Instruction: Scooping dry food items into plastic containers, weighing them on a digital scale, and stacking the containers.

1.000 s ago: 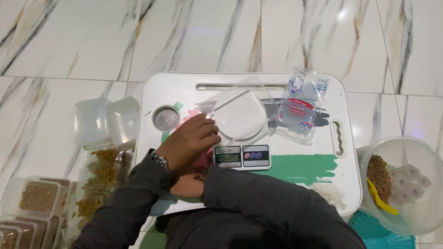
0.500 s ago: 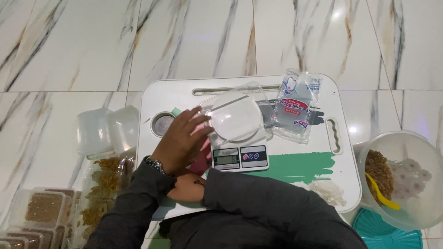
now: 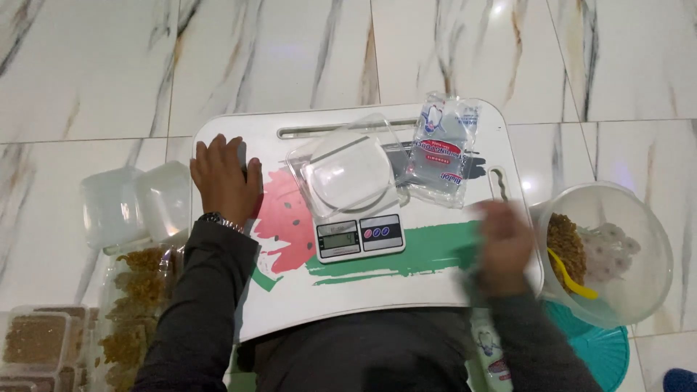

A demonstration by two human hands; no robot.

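left hand (image 3: 223, 178) flat on the white lap tray (image 3: 290, 305) at about ten o'clock, fingers spread narrow and pressing down, covering something small, so cannot tell what lies beneath. right hand (image 3: 502, 245) blurred at four o'clock, over the tray's right edge, just beside the clear bowl (image 3: 642, 290); fingers loosely curled, holding nothing that shows, though blur hides the detail. clear plastic container (image 3: 347, 174) sitting on the kitchen scale (image 3: 357, 236) at the centre, mouth up, looking empty. bowl at three to four o'clock holding brown fried snack (image 3: 565, 243) with a yellow spoon (image 3: 570, 277) resting in it. packet of plastic bags (image 3: 441, 149) at one o'clock, touching the container's rim. stacked empty tubs (image 3: 138, 203) at nine o'clock on the floor, filled tubs (image 3: 33, 341) and a bag of snack (image 3: 138, 297) at seven to eight o'clock. probably best done by steadying the tray, taking the spoon by its handle, and keeping the container centred on the scale, clear of the packet so the reading stays true.
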